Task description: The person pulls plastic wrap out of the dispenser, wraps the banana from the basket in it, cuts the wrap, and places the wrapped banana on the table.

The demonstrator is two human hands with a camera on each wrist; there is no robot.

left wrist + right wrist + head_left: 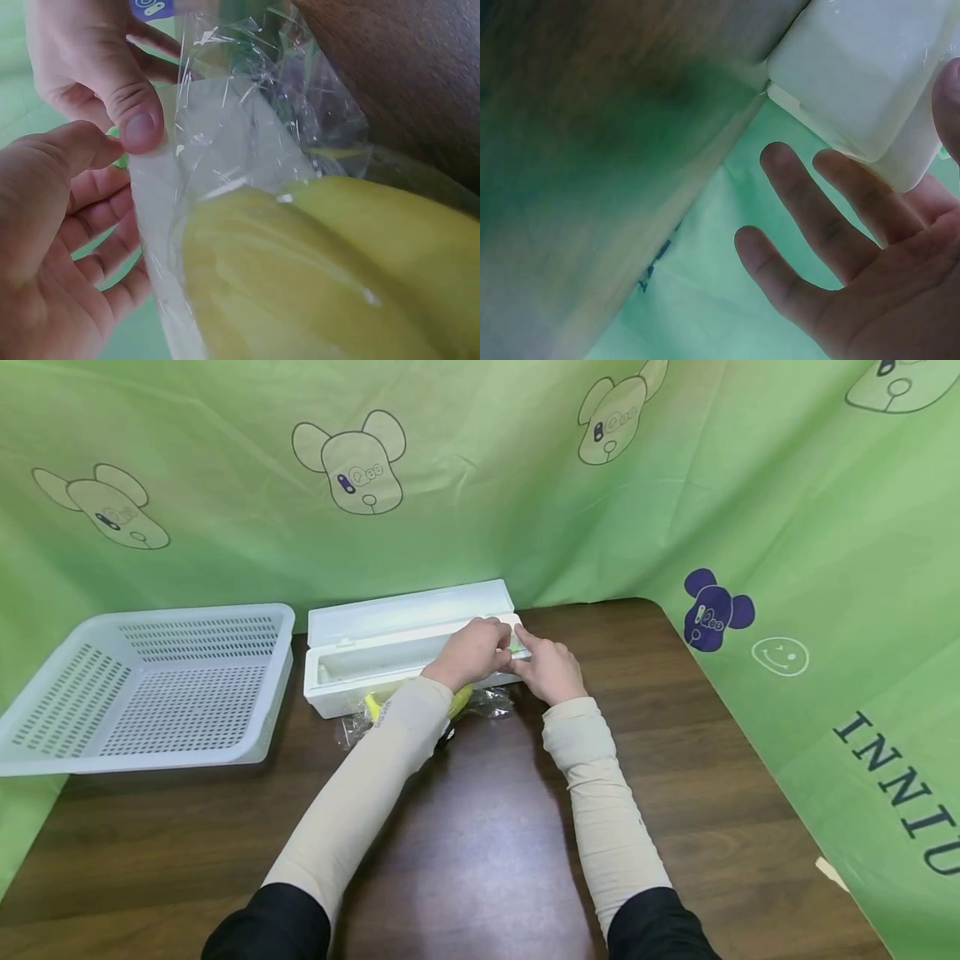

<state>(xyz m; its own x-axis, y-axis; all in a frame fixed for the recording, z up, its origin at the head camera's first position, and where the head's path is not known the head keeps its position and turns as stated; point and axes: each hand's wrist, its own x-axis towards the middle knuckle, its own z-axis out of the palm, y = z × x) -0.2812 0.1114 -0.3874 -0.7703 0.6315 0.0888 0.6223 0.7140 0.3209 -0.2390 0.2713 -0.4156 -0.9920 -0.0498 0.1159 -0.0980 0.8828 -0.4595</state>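
A long white box (pixel 337 697) stands at the back of the table with its lid (pixel 408 610) raised. My left hand (pixel 472 652) is over its right end, thumb and forefinger pinching a small green piece (pixel 116 146) at the rim. From the right, my right hand (pixel 551 668) grips the same end, thumb on top of the rim and forefinger against the outside. Its other fingers (pixel 825 217) spread free of the box. Bananas (pixel 300 270) in a clear plastic bag (pixel 491 702) lie along the box's front, partly hidden by the left forearm.
To the left of the box is a pale perforated plastic basket (pixel 258 747). All of this stands on a dark wooden table (pixel 480 860). A green printed cloth (pixel 480 527) hangs behind it and down its right side.
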